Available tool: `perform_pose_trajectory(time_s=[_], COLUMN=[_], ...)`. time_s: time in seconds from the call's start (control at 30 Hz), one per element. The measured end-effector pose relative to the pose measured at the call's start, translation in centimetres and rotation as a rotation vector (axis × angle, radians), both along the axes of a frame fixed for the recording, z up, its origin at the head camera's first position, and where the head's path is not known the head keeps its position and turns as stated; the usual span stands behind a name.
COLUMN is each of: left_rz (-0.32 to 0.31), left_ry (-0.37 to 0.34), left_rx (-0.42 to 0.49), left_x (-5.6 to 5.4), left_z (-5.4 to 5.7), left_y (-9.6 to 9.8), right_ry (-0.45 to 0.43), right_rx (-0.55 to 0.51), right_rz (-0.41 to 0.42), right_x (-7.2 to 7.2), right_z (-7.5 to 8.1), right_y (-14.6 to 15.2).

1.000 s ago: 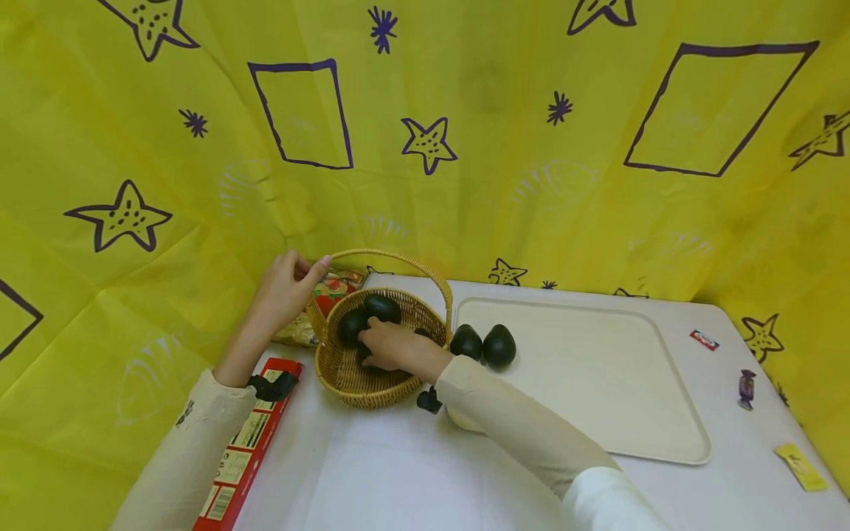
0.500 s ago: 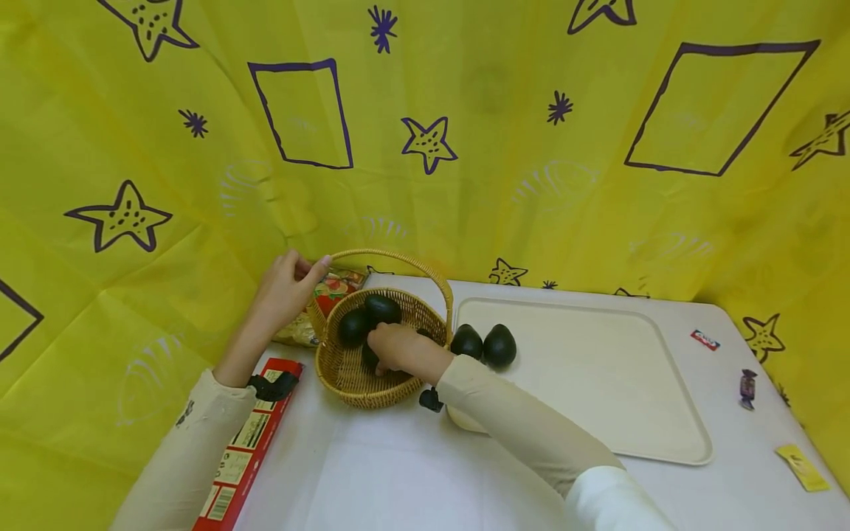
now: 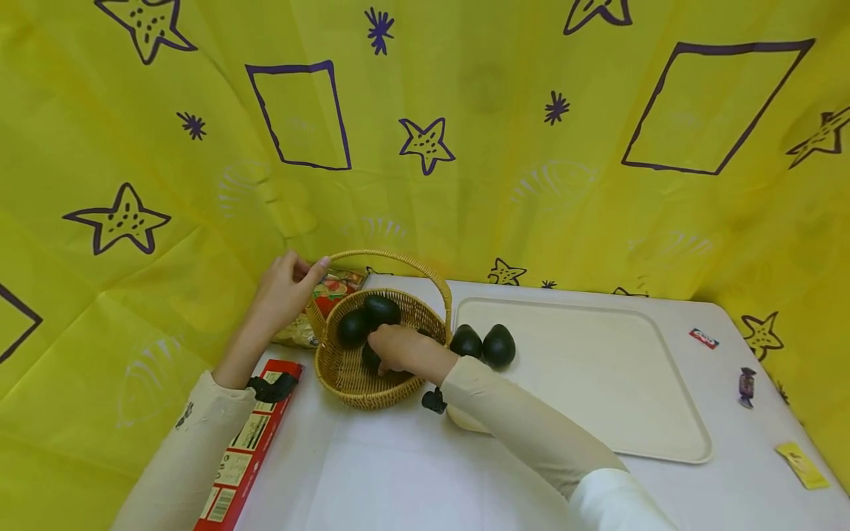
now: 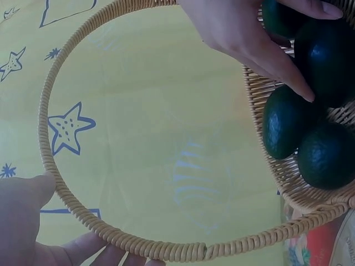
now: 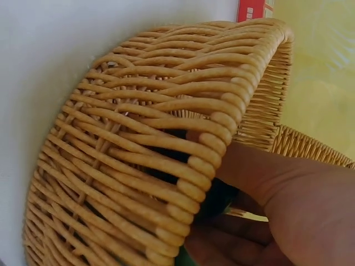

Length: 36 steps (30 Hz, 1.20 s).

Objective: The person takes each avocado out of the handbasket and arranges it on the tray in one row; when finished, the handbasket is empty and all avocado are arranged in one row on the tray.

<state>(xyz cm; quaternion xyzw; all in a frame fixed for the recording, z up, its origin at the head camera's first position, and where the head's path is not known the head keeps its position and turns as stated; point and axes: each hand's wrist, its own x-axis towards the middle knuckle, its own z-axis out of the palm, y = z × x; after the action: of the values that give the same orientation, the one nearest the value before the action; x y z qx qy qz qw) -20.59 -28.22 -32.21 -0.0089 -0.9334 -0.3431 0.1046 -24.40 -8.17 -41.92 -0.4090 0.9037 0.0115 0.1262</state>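
A wicker basket with a tall hoop handle holds several dark green avocados. My left hand grips the handle at its left side, the thumb on the near face and fingers curled behind. My right hand reaches down inside the basket, its thumb and fingers round one avocado. Beyond it, two more avocados, one behind the other, lie against the left wall. In the right wrist view the woven side hides most of the fingers.
Two avocados sit at the left edge of a cream tray, right beside the basket. A long red box lies to the left, and snack packets stand behind the basket. Small wrapped sweets lie along the right side.
My right hand has shifted slightly to the right inside the basket, along with the avocado under its fingers. The left hand keeps its place on the handle.
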Motion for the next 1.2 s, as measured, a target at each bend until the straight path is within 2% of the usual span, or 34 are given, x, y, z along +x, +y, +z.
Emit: perform_pose_trajectory(time_s=[0.23,0.57,0.8,1.0,1.2], left_rz=[-0.009,-0.014,-0.017,-0.023,-0.024], left_ry=[0.007,0.005,0.011,0.020,0.028], left_rx=[0.001,-0.001,0.005,-0.011,-0.019], left_x=[-0.2,-0.2,-0.3,-0.3,-0.2], left_z=[-0.1,0.1,0.1,0.1,-0.1], left_y=[0.1,0.3,0.2,-0.1,-0.1], right_ry=[-0.084,-0.230,-0.260,-0.240,-0.206], right_rx=[-0.090,-0.352,-0.494,-0.573,-0.642], right_rz=[0.020,0.029,0.026,0.072,0.014], right_x=[0.0,0.1,1.8,3.6,5.8], right_z=[0.5,2.2,4.3,6.1,7.3], right_y=[1.4,5.8,9.7,13.9,19.4])
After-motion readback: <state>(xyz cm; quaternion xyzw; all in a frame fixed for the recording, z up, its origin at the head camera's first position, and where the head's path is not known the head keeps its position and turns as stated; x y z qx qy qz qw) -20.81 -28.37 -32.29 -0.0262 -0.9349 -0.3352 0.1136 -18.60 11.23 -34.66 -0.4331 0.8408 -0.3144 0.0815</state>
